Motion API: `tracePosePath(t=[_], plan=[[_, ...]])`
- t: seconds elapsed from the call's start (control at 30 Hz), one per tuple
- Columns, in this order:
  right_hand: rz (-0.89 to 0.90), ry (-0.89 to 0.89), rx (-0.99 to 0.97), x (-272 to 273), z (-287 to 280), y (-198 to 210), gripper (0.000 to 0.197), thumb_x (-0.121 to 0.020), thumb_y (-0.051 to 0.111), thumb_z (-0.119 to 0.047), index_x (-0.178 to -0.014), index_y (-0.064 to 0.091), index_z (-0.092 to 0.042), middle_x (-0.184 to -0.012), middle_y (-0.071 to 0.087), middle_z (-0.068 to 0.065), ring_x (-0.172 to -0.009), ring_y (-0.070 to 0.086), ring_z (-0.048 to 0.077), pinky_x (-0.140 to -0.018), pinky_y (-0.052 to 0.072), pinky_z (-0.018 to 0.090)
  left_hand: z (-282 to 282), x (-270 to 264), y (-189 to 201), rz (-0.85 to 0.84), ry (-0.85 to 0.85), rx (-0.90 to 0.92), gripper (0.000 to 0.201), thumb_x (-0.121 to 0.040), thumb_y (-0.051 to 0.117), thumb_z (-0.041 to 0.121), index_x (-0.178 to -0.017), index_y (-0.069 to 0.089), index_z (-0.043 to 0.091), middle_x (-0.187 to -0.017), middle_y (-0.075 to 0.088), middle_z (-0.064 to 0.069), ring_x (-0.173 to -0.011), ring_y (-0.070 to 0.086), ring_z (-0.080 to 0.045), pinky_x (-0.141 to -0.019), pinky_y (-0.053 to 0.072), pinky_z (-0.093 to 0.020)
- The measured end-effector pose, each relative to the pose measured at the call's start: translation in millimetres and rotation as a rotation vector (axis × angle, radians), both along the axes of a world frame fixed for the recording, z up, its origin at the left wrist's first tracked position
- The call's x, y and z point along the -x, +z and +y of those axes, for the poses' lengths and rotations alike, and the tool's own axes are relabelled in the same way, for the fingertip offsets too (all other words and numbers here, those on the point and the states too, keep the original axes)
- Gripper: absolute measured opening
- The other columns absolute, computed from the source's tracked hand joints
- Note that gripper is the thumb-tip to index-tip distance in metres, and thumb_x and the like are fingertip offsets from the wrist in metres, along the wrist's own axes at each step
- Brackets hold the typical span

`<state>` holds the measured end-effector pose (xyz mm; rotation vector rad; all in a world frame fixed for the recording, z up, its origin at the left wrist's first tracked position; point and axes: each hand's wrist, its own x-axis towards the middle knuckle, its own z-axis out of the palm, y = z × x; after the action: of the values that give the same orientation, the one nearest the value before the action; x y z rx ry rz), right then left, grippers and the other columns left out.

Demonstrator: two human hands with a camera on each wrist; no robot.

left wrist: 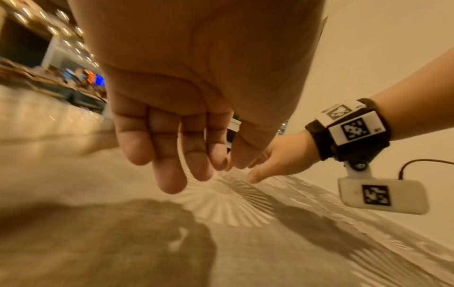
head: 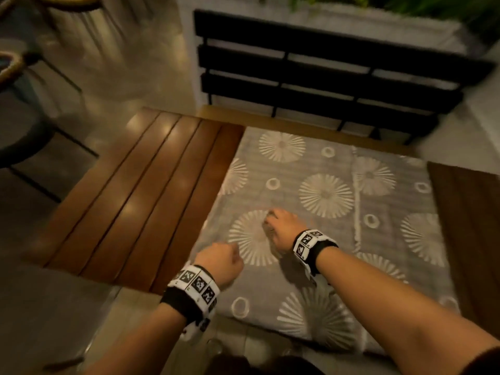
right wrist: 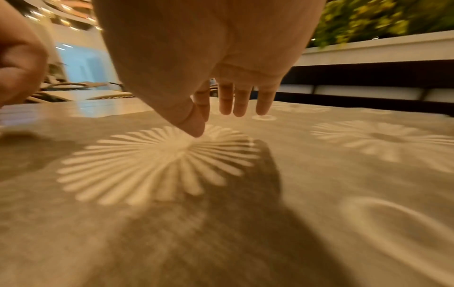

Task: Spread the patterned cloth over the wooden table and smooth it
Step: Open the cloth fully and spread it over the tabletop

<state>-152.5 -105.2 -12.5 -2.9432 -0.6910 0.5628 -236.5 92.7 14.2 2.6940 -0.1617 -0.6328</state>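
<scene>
The patterned cloth (head: 324, 212) lies flat over the right part of the wooden table (head: 140, 190), its left edge running diagonally across the slats and its near edge hanging a little over the table's front. To the left of that edge a broad stretch of bare slats is open; at the far right a dark strip of table shows past the cloth.

The left hand (head: 220, 262) hovers just above the cloth near its left edge, fingers (left wrist: 169, 170) loosely extended downward and holding nothing. The right hand (head: 281, 228) is over a large sunburst motif (right wrist: 157, 165), thumb tip touching the cloth, the other fingers (right wrist: 239, 101) straight and slightly apart, gripping nothing.

Beyond the table's far edge stands a black slatted bench (head: 324, 77) against a white planter with greenery (head: 405, 6). A chair (head: 24, 109) stands on the floor to the left, apart from the table.
</scene>
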Motion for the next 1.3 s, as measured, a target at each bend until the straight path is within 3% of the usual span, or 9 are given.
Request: tracePosePath(t=[0.1,0.2,0.33,0.5,0.67,0.83,0.93,1.13,1.3], plan=[[-0.004,-0.153,0.082,1.4,-68.1,4.2,0.044,-0.077,0.059,-0.020,-0.120,0.052,-0.013,-0.129,0.044,0.012,-0.119,0.046,0.033,-0.097,0.041,0.041,-55.5,-5.4,-19.5,0.007,-0.205,0.096,0.016,-0.084,0.052,0.033,-0.090,0.056,0.019,-0.103,0.062,-0.009,-0.098,0.058,-0.030,-0.080,0.045,-0.034],[0.016,-0.230,0.160,-1.0,-128.7,7.7,0.043,-0.081,0.059,-0.020,-0.123,0.050,-0.014,-0.130,0.042,0.012,-0.120,0.045,0.033,-0.095,0.042,0.043,-107.1,-10.4,-31.8,-0.046,-0.343,0.096,0.042,-0.081,0.055,0.042,-0.117,0.054,0.019,-0.118,0.052,-0.005,-0.112,0.047,-0.026,-0.095,0.042,-0.037],[0.047,-0.211,0.220,-15.8,-187.2,3.5,0.056,-0.081,0.064,-0.022,-0.133,0.045,-0.016,-0.139,0.038,0.010,-0.126,0.043,0.033,-0.101,0.041,0.045,-174.1,-22.0,-34.6,-0.055,-0.418,0.074,0.047,-0.083,0.053,0.044,-0.121,0.052,0.017,-0.123,0.050,-0.009,-0.116,0.047,-0.030,-0.098,0.042,-0.042],[0.077,-0.137,0.127,-44.6,-225.4,-13.3,0.052,-0.084,0.057,-0.014,-0.134,0.044,-0.019,-0.139,0.038,0.009,-0.124,0.046,0.036,-0.100,0.043,0.043,-251.2,-13.6,-36.6,0.010,-0.188,-0.020,0.061,-0.073,0.052,0.062,-0.115,0.047,0.018,-0.120,0.054,-0.011,-0.112,0.050,-0.031,-0.090,0.045,-0.041],[0.092,-0.128,-0.012,-75.9,-244.5,-21.3,0.029,-0.084,0.053,-0.011,-0.113,0.054,-0.015,-0.119,0.044,0.013,-0.108,0.053,0.037,-0.089,0.048,0.042,-296.2,-1.7,-44.6,0.168,-0.084,-0.118,0.086,-0.062,0.054,0.075,-0.124,0.038,0.018,-0.124,0.050,-0.012,-0.112,0.053,-0.034,-0.093,0.044,-0.043],[0.185,-0.194,0.003,-109.8,-252.4,-15.6,0.041,-0.081,0.055,-0.002,-0.120,0.053,-0.017,-0.134,0.034,0.013,-0.096,0.056,0.033,-0.074,0.048,0.033,-302.0,-5.9,-41.6,0.260,-0.017,-0.108,0.081,-0.061,0.063,0.066,-0.123,0.035,0.023,-0.124,0.047,-0.008,-0.113,0.049,-0.031,-0.091,0.046,-0.044],[0.184,-0.228,-0.025,-121.4,-254.6,-17.3,0.027,-0.082,0.054,-0.005,-0.104,0.053,-0.019,-0.133,0.033,0.013,-0.078,0.054,0.026,-0.067,0.047,0.031,-302.5,-7.5,-44.7,0.273,0.004,-0.121,0.072,-0.067,0.062,0.060,-0.121,0.034,0.022,-0.122,0.048,-0.009,-0.111,0.051,-0.031,-0.089,0.050,-0.046],[0.185,-0.215,-0.026,-122.2,-253.0,-25.1,0.022,-0.083,0.054,-0.008,-0.101,0.050,-0.019,-0.123,0.034,0.011,-0.071,0.051,0.024,-0.068,0.046,0.033,-296.3,-6.5,-49.8,0.255,0.057,-0.034,0.054,-0.080,0.061,0.044,-0.122,0.037,0.021,-0.119,0.053,-0.009,-0.106,0.056,-0.030,-0.086,0.050,-0.043],[0.163,-0.214,-0.108,-119.5,-259.8,-31.1,0.019,-0.083,0.052,-0.008,-0.099,0.050,-0.019,-0.123,0.035,0.011,-0.081,0.051,0.026,-0.072,0.045,0.031,-299.1,-1.9,-39.9,0.205,0.108,0.144,0.027,-0.080,0.059,0.025,-0.102,0.044,0.018,-0.104,0.060,-0.008,-0.093,0.060,-0.027,-0.080,0.053,-0.041]])
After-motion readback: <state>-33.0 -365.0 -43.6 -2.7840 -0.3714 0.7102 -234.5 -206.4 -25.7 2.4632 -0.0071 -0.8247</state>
